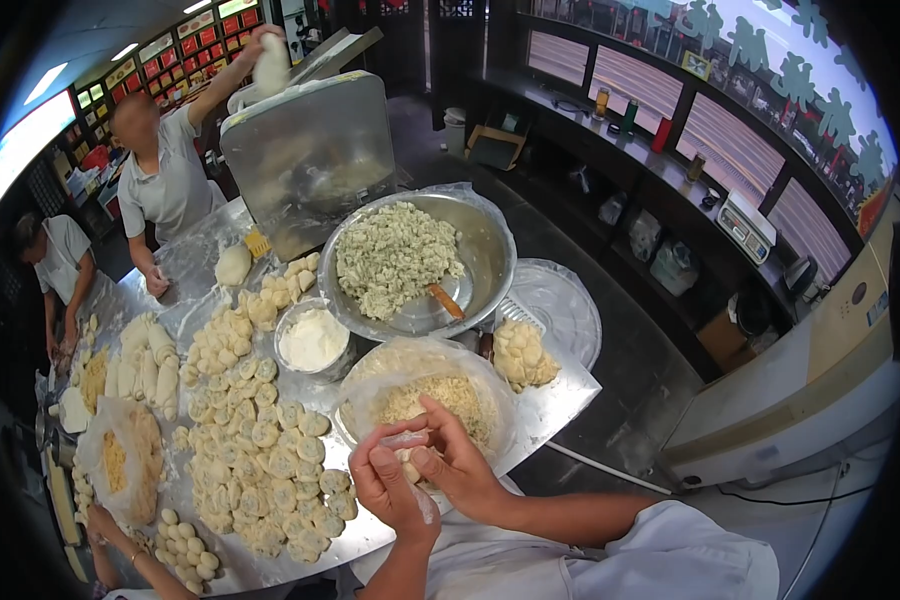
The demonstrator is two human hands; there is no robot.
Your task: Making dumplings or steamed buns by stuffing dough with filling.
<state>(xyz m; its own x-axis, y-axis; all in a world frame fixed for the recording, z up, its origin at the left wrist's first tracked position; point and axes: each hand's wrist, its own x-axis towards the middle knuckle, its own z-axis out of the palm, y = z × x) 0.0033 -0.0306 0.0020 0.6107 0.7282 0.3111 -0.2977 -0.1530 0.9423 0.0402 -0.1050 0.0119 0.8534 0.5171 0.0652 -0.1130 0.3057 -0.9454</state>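
Note:
A small piece of dough (411,468) sits between my two hands, partly hidden by the fingers. My left hand (391,480) cups it from the left, with white flour on the fingers and wrist. From the right, my right hand (461,472) closes around it, thumb pressed on the dough. Just beneath and beyond the hands stands a plastic-lined bowl (352,379) of crumbly yellowish filling (450,401). To the left, many flattened round filled pastries (255,472) lie crowded on the metal table (367,536).
Behind the bowl stand a large steel basin (495,225) of greenish filling (394,255) and a tub of white flour (313,339). A dough lump (523,356) lies near the table's right corner. Co-workers (161,165) stand across the table; another person's hands (112,529) are at lower left.

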